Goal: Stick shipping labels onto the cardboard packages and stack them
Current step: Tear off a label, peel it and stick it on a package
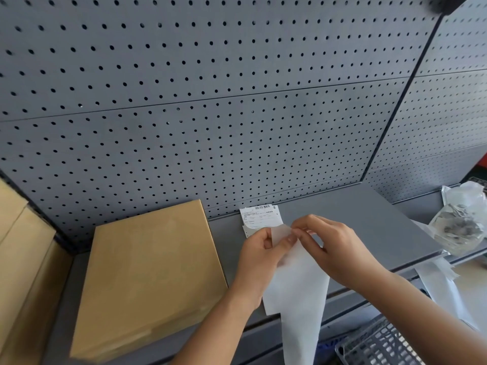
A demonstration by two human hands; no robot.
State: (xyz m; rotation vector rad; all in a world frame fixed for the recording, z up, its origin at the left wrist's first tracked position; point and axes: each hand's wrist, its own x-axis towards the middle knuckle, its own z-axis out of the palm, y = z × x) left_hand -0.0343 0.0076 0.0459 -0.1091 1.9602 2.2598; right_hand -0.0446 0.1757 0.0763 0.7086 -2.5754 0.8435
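1. Nearest the camera, a grey wire basket (379, 343) shows at the lower right, partly cut off by the frame edge.
2. Both hands meet over the grey shelf (369, 222), pinching one piece of paper between them.
3. Left hand (259, 255): thumb and forefinger are closed on the top edge of a translucent backing sheet (297, 291), which hangs down past the front of the shelf.
4. Right hand (337, 248): fingertips are pinched tight at the same top edge, touching the left fingers; whether they grip the backing or a separate peeled layer cannot be told.
5. A printed shipping label (261, 216) with a barcode shows just behind the hands, its lower part hidden by them.
6. A closed cardboard package (150, 272) lies flat on the shelf just left of the hands, apart from them.
7. More cardboard boxes (21, 248) stand at the far left.
8. A crumpled clear plastic bag (458, 222) sits at the right.
9. A grey pegboard (210, 101) backs the shelf.
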